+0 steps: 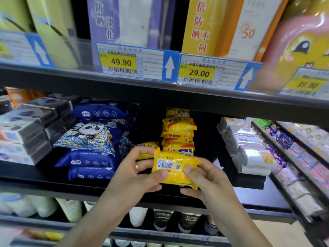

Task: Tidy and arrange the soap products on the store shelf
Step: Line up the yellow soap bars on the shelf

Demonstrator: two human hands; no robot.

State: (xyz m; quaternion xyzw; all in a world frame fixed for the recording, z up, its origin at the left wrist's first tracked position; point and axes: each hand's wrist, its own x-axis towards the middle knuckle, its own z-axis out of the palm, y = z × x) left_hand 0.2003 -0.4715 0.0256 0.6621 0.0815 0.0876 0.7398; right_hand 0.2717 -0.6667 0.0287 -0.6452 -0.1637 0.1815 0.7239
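Observation:
Both my hands hold one yellow soap packet (pixel 175 169) in front of the middle shelf (pixel 53 177), its barcode side facing me. My left hand (pixel 135 173) grips its left end, thumb on the front and fingers curled behind. My right hand (pixel 204 180) pinches its right end, thumb on top and fingers underneath. Behind it a stack of several yellow soap packets (pixel 179 134) stands on the shelf. Another yellow packet (pixel 145 148) lies to the left of the stack, partly hidden by my left fingers.
Blue panda-print packs (pixel 92 139) are piled left of the yellow soaps, and grey boxes (pixel 23 134) farther left. White wrapped soaps (pixel 249 147) sit at right. Price tags (pixel 131 63) line the upper shelf edge. Bottles (pixel 160 220) stand below.

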